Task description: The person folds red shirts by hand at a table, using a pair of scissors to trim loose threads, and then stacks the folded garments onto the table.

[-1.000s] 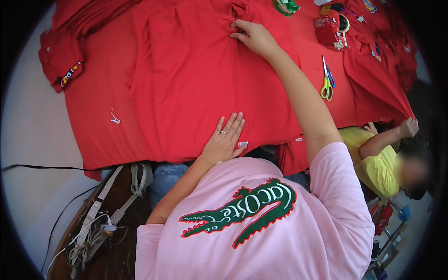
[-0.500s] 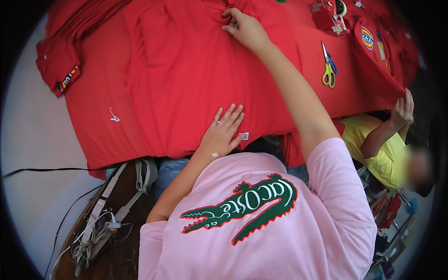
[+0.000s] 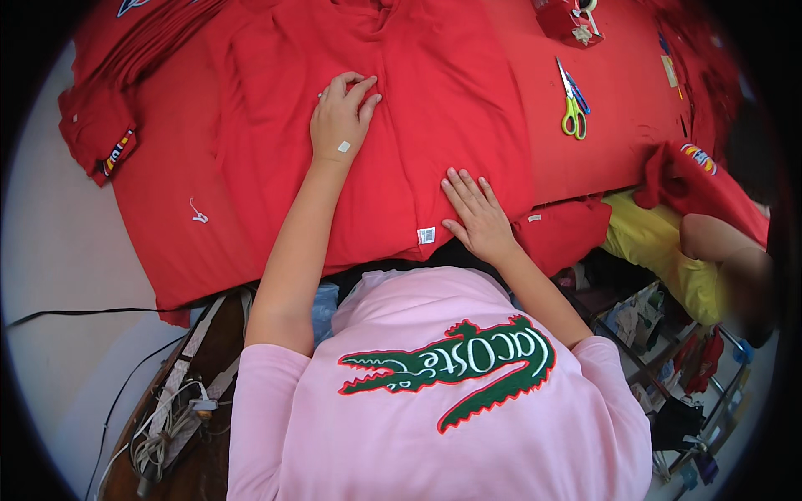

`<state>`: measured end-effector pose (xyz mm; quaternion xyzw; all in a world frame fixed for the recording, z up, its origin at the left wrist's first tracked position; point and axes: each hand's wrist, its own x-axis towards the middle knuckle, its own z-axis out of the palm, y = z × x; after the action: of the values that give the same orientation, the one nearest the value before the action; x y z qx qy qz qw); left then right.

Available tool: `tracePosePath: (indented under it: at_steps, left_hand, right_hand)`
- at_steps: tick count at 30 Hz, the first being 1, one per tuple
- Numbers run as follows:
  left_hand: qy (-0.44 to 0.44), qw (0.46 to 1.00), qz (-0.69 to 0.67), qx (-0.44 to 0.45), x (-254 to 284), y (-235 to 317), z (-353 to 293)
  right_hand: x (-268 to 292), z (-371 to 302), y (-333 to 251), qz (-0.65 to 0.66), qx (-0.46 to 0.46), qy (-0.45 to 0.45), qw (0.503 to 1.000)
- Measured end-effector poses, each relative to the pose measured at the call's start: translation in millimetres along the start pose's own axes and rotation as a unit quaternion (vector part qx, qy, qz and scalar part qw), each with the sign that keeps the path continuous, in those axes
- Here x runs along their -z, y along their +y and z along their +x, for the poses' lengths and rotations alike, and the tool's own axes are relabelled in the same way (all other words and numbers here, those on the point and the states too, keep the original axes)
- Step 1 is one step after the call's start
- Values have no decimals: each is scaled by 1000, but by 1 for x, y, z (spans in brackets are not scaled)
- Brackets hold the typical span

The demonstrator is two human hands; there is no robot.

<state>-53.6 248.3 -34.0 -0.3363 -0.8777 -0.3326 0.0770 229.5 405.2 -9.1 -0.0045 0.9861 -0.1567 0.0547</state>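
Observation:
A red shirt (image 3: 451, 100) lies spread over the red-covered table in front of me, with a fold running down its middle. My left hand (image 3: 341, 121) rests on the upper middle of the shirt, fingers slightly bent and apart, thumb off to the right. Flat on the shirt's near right part lies my right hand (image 3: 478, 213), fingers stretched out. Just left of that hand, a small white label (image 3: 426, 235) shows at the near hem. Neither hand holds anything.
Scissors with yellow-green handles (image 3: 574, 113) lie to the right, below a red tape dispenser (image 3: 570, 21). Red garments (image 3: 100, 125) are heaped at the left, near a small white strip (image 3: 198, 213). At right, a person in yellow (image 3: 639, 242) has a red garment (image 3: 702, 184). Cables (image 3: 159, 442) hang lower left.
My left hand has moved from the near edge up the shirt. My right hand has drawn back from the far end to the near edge. The other person's garment has moved nearer them.

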Motion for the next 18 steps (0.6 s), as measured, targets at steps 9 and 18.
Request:
tracePosePath:
  at_steps: [9,18]
  left_hand:
    - [34,999,-16,-7,-14,-8,17]
    - [86,446,-873,176,152,-79,-100]
  right_hand:
    - [-6,4,-3,-26,-13,36,999]
    - [-2,3,-4,38,-23,61,997]
